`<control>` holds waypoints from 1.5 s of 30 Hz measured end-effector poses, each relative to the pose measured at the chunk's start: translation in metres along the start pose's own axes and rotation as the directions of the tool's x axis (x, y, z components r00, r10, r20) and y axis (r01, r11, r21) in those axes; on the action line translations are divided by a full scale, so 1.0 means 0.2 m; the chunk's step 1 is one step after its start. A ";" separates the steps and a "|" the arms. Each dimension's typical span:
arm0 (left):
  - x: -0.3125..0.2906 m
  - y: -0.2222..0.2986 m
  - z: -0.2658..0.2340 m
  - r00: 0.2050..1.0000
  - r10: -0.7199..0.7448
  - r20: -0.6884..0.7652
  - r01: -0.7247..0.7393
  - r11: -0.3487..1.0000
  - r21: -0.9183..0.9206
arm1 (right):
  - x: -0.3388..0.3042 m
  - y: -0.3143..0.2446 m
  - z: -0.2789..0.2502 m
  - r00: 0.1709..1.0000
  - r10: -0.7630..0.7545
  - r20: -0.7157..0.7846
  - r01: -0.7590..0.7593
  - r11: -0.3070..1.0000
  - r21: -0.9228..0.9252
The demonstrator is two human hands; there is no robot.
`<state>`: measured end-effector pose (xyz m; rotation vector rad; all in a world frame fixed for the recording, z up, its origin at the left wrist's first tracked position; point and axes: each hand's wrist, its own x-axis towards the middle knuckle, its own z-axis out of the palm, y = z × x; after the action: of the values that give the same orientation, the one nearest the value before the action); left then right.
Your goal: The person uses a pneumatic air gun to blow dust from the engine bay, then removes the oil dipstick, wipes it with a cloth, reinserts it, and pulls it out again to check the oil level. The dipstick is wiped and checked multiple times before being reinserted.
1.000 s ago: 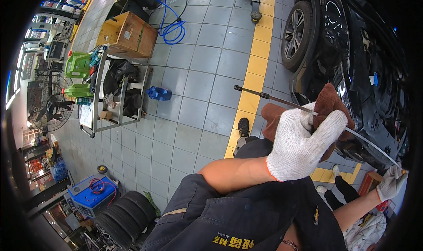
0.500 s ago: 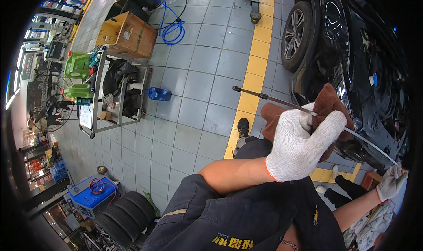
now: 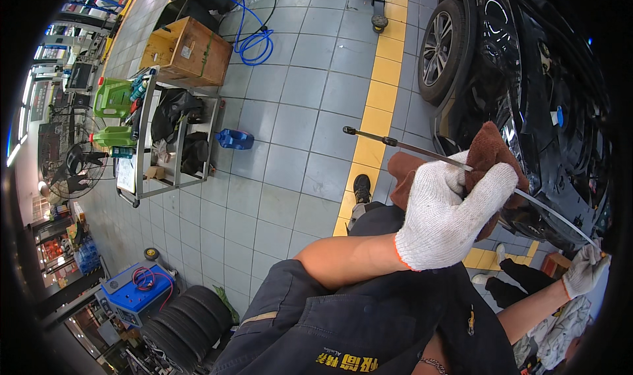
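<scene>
My left hand [image 3: 438,210], in a white knit glove with an orange cuff edge, is closed around a brown cloth [image 3: 491,152]. The cloth is wrapped about a long thin dipstick [image 3: 432,155], which slants across in front of me. Its dark tip sticks out past the glove on the left. On the other side its pale, slightly bowed length runs down to my right hand [image 3: 585,271] at the far right edge. That hand, also gloved, is closed on the dipstick's end, where a small orange bit shows. Part of the right hand is lost in the dark rim.
A black car [image 3: 521,78] with a front wheel [image 3: 440,51] stands close on the right. At left are a metal trolley [image 3: 177,185] with green jugs, a wooden crate [image 3: 198,52], a blue bottle [image 3: 235,139], stacked tyres [image 3: 188,329] and a blue machine [image 3: 135,290]. Another person's dark-trousered legs [image 3: 527,279] show lower right.
The whole view has shifted very slightly. Both hands keep their hold on the cloth and dipstick, with almost no movement.
</scene>
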<state>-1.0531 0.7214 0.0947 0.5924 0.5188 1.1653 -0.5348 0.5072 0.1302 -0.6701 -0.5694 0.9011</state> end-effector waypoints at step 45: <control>-0.02 -0.02 0.00 1.000 -0.018 0.010 0.018 1.000 0.016 | 0.00 -0.05 -0.05 0.999 -0.052 0.005 0.052 0.998 -0.019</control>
<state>-1.0518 0.7169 0.0933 0.6057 0.5239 1.1417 -0.5223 0.5000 0.1319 -0.6678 -0.5974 0.8497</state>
